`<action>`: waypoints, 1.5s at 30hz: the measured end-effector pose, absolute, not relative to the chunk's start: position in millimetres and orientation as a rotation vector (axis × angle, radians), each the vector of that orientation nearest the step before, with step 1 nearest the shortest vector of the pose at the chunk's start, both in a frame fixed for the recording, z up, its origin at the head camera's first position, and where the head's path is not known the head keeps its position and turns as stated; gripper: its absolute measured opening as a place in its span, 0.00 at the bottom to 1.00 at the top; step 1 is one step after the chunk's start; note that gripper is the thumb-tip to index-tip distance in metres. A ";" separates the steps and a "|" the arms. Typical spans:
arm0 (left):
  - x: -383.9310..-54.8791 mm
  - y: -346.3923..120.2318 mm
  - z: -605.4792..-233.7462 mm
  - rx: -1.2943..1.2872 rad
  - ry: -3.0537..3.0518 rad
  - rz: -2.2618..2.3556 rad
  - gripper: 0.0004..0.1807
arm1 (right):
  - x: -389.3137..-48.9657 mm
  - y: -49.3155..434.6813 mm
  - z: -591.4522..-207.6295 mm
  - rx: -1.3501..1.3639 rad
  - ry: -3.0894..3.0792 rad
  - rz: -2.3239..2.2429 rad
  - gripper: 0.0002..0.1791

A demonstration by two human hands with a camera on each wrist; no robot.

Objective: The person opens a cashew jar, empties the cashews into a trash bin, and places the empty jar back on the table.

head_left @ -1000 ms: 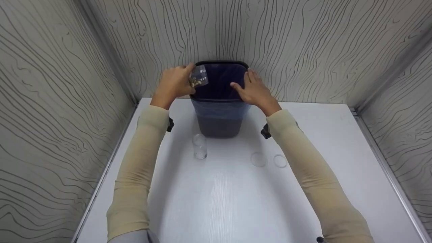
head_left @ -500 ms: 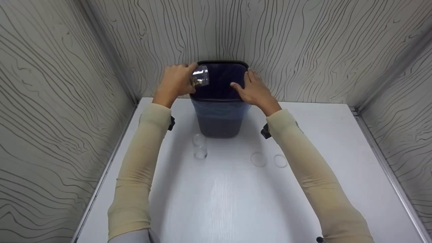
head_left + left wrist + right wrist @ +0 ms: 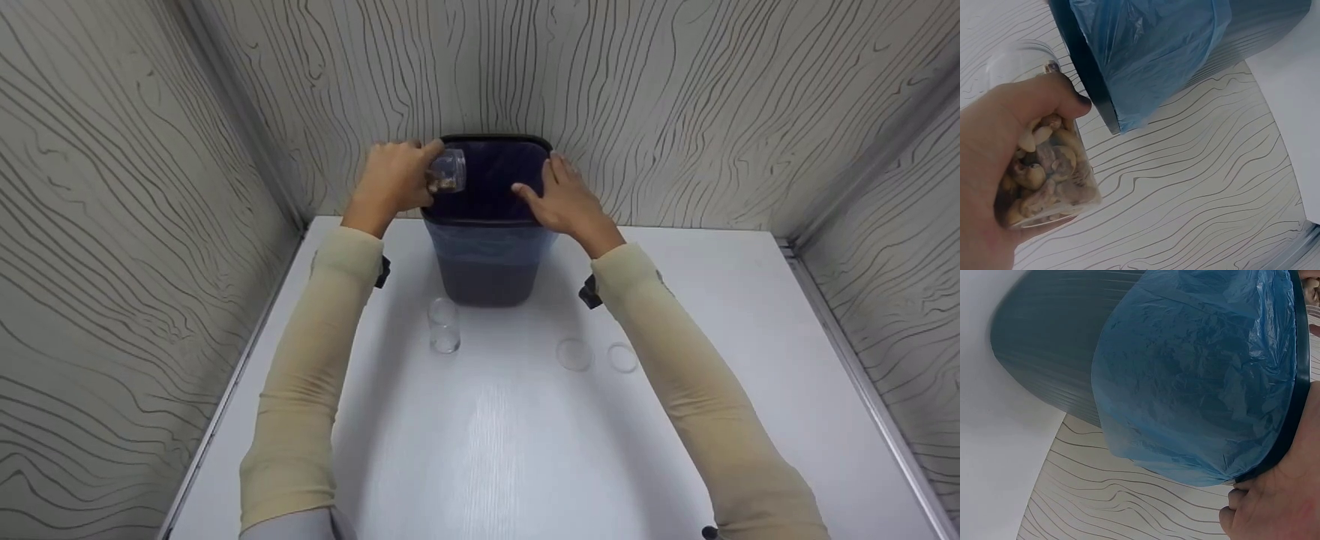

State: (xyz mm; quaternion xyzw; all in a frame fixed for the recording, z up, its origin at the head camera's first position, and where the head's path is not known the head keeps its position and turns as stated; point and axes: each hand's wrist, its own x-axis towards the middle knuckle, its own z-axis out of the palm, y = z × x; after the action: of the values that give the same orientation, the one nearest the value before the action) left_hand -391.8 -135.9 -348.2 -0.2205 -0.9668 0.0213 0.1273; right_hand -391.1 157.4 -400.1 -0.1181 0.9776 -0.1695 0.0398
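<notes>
My left hand grips a clear jar, thumb and fingers wrapped round it. It is tipped sideways, its outer end over the left part of the bin's opening. Inside it the left wrist view shows mixed nuts. The bin is dark with a blue liner bag folded over its rim, and stands against the back wall. My right hand holds the bin's right rim. Its thumb lies over the opening, and fingertips show outside the rim in the right wrist view. The bin's floor is too dark to see.
A second clear jar stands on the white table in front of the bin. To its right lie two thin clear rings or lids, side by side. Patterned panels enclose the back and both sides.
My left hand has shifted slightly to the right and turned the jar, so its end reaches a little further over the bin. My right hand and the bin have stayed put.
</notes>
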 end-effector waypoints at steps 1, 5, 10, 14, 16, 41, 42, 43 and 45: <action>-391.9 -135.9 -348.2 -0.646 -2.808 0.071 0.33 | -390.8 157.3 -400.2 -0.359 2.997 -0.517 0.53; -391.8 -135.6 -348.1 -0.653 -2.803 0.123 0.35 | -391.1 157.1 -401.2 -0.368 3.001 -0.496 0.53; -392.2 -134.2 -347.4 -0.646 -2.812 0.185 0.39 | -391.4 157.8 -401.6 -0.380 3.006 -0.481 0.52; -393.2 -132.3 -346.3 -0.639 -2.835 0.206 0.40 | -391.0 158.0 -401.2 -0.375 3.003 -0.487 0.52; -393.6 -131.7 -345.8 -0.638 -2.845 0.211 0.41 | -391.5 157.9 -401.7 -0.377 3.002 -0.490 0.52; -392.1 -130.2 -342.1 -0.640 -2.782 0.325 0.29 | -390.2 156.1 -399.2 -0.370 3.007 -0.490 0.53; -392.2 -129.8 -341.9 -0.639 -2.783 0.326 0.30 | -390.6 156.1 -399.4 -0.369 3.007 -0.489 0.53; -392.3 -129.7 -341.6 -0.638 -2.785 0.330 0.30 | -390.7 156.2 -399.3 -0.367 3.006 -0.489 0.53; -392.3 -129.5 -341.2 -0.637 -2.787 0.337 0.31 | -391.0 156.2 -399.4 -0.364 3.005 -0.492 0.53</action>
State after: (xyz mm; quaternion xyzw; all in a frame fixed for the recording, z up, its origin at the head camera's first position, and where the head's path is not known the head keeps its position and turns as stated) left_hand -392.3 -129.5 -341.2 -0.2194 -0.9598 0.1159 0.1309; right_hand -391.0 156.2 -399.4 -0.1188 0.9792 -0.1604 0.0373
